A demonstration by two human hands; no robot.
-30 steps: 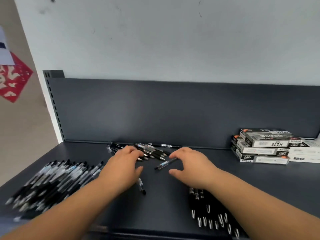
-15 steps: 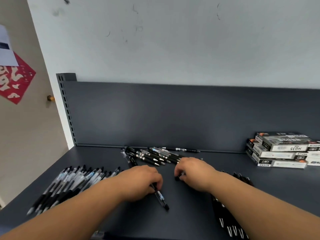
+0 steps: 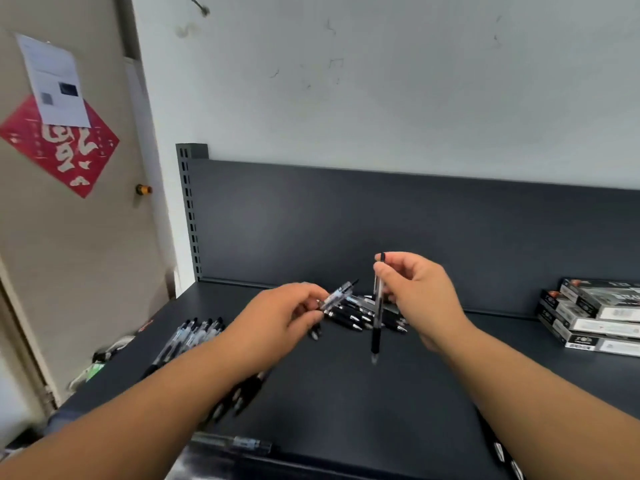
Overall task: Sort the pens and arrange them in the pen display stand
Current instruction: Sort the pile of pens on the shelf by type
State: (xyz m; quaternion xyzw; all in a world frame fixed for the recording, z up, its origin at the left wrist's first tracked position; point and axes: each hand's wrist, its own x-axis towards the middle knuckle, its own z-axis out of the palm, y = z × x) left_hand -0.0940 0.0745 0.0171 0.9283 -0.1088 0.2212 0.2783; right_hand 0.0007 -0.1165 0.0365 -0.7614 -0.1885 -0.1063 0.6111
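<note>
My left hand (image 3: 280, 320) pinches a clear-barrelled pen (image 3: 337, 295) that points up and to the right. My right hand (image 3: 419, 296) holds a second pen (image 3: 377, 313) by its top, hanging almost upright with its tip down, above the dark shelf (image 3: 346, 403). Behind both hands a loose heap of black pens (image 3: 360, 315) lies on the shelf near the back panel. A sorted row of pens (image 3: 194, 336) lies at the left, partly hidden by my left forearm. More pens (image 3: 505, 455) show under my right forearm.
Stacked pen boxes (image 3: 595, 317) sit at the right against the dark back panel (image 3: 381, 220). One clear pen (image 3: 235, 442) lies at the shelf's front edge. The slotted upright (image 3: 188, 209) marks the shelf's left end, and a door with a red decoration (image 3: 65, 147) stands beyond it.
Both hands have lifted off the shelf, each taking a pen up with it. The right hand's pen now hangs upright. The camera has tilted up and left.
</note>
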